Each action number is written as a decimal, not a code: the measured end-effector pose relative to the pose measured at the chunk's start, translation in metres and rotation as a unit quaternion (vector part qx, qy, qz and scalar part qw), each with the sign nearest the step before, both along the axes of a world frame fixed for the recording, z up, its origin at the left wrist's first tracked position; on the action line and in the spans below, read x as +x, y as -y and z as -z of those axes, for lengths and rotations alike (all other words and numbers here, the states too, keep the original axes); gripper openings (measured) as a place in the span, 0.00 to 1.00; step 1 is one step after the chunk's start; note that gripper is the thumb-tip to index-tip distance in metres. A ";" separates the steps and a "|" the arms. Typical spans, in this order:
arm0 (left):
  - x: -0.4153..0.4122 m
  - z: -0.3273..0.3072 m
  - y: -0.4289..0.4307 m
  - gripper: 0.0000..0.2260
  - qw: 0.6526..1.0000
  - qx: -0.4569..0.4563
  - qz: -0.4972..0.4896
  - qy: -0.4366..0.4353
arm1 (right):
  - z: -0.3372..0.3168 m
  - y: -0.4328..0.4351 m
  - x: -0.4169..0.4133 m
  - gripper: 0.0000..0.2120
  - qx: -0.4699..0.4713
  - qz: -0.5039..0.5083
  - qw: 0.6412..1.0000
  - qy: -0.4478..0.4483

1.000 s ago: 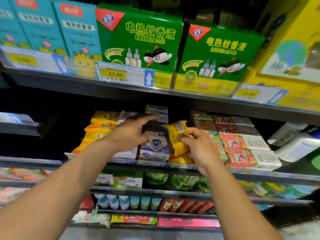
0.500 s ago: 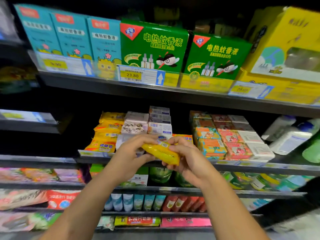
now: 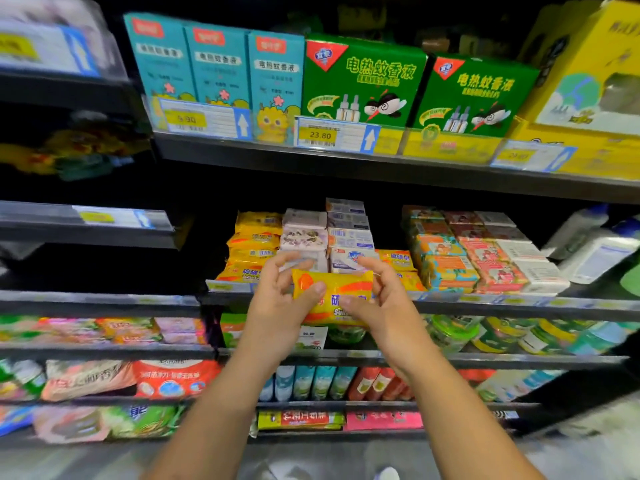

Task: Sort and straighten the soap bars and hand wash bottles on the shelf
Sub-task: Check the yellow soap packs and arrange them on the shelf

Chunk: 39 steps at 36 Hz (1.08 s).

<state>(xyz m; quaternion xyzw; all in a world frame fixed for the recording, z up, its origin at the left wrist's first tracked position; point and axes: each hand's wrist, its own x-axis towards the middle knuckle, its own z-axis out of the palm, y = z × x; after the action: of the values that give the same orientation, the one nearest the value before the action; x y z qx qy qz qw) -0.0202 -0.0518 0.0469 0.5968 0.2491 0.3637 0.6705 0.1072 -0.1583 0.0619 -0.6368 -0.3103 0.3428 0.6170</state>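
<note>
Both hands hold one yellow soap bar [image 3: 332,289] flat, label facing me, just in front of the soap shelf [image 3: 485,301]. My left hand [image 3: 277,303] grips its left end with the thumb on the front. My right hand [image 3: 381,299] pinches its right end. Behind it on the shelf are a stack of yellow soap bars [image 3: 252,247], pale boxed soaps [image 3: 348,237], two more yellow bars [image 3: 396,259] and rows of orange, pink and white soap boxes [image 3: 485,261]. White hand wash bottles [image 3: 595,251] lie tilted at the far right.
Above, a shelf carries teal [image 3: 214,64], green [image 3: 363,81] and yellow [image 3: 588,81] boxes with price tags. Below the soap shelf are green jars [image 3: 453,332], tubes [image 3: 311,381] and bagged goods [image 3: 173,377]. A darker shelving unit stands to the left.
The yellow soap bar has been turned from edge-on to label-up between my hands. The camera has moved closer and slightly right.
</note>
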 end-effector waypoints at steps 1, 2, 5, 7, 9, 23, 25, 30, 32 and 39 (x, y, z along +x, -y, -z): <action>-0.005 -0.001 0.001 0.21 1.000 0.020 0.009 -0.009 | 0.002 0.001 -0.004 0.30 -0.002 0.019 1.000 0.006; -0.010 -0.001 0.002 0.22 0.999 0.030 0.030 -0.010 | 0.002 0.002 -0.007 0.31 0.004 0.028 1.000 0.000; -0.025 0.005 0.000 0.24 0.990 0.008 0.138 -0.006 | 0.000 0.008 -0.017 0.18 0.050 0.030 0.994 -0.089; -0.033 0.013 -0.003 0.27 0.982 0.078 0.163 -0.057 | -0.003 0.013 -0.025 0.09 0.066 0.013 0.988 -0.139; -0.039 0.018 -0.004 0.25 0.971 0.171 0.124 -0.112 | -0.002 0.017 -0.029 0.08 0.073 -0.005 0.983 -0.169; -0.060 -0.003 0.010 0.14 0.998 -0.015 0.056 0.013 | -0.023 0.018 -0.044 0.11 -0.027 -0.064 0.998 0.008; -0.062 -0.006 0.013 0.16 0.998 -0.033 0.049 0.022 | -0.022 0.015 -0.048 0.10 -0.019 -0.051 0.998 -0.022; -0.072 -0.006 0.011 0.33 0.995 -0.024 0.091 0.023 | -0.019 0.015 -0.056 0.10 0.000 -0.021 1.000 -0.009; -0.078 -0.002 0.007 0.40 0.993 0.004 0.122 0.009 | -0.018 0.018 -0.056 0.11 0.016 -0.009 0.999 -0.030; -0.074 -0.001 -0.001 0.21 0.950 0.267 0.110 -0.123 | -0.016 0.029 -0.054 0.10 0.040 -0.012 0.988 -0.152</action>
<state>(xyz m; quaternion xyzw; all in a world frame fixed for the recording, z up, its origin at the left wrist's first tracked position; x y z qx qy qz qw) -0.0947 -0.0505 0.0480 0.8176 0.1562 0.2642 0.4871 0.0532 -0.1872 0.0782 -0.5486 -0.2343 0.4303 0.6775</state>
